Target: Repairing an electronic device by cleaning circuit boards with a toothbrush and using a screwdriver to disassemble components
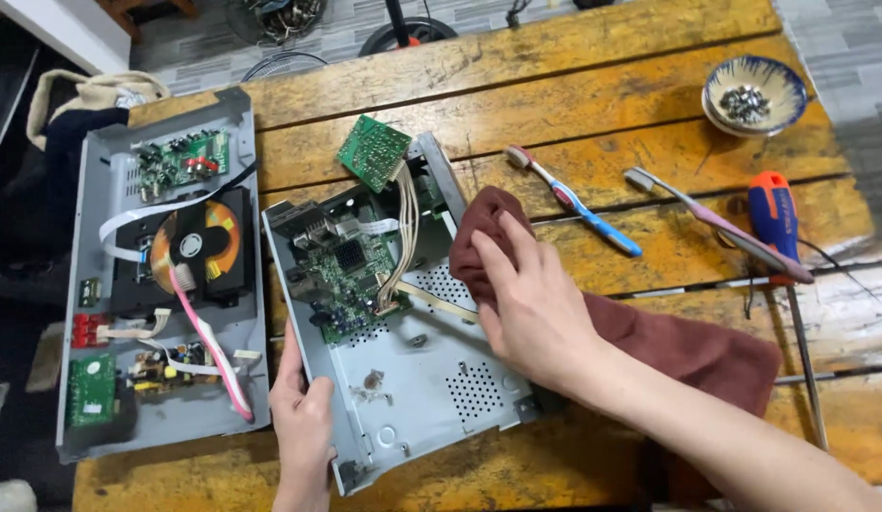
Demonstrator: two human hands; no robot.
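Observation:
An opened grey metal device chassis [431, 379] lies on the wooden table, with a green circuit board [351, 270] inside and a smaller green board [373, 152] hanging over its far edge on wires. My left hand [303, 417] grips the chassis at its near left edge. My right hand [526, 294] presses a dark red cloth [688, 346] against the chassis's right inner side; the cloth trails off to the right under my forearm.
A second opened grey device [95, 284] with a disc drive, boards and ribbon cables sits at left. Two toothbrushes [574, 201] [707, 223], an orange-handled screwdriver [775, 218] and a bowl of screws [754, 95] lie at right. A bag rests beyond the table's left corner.

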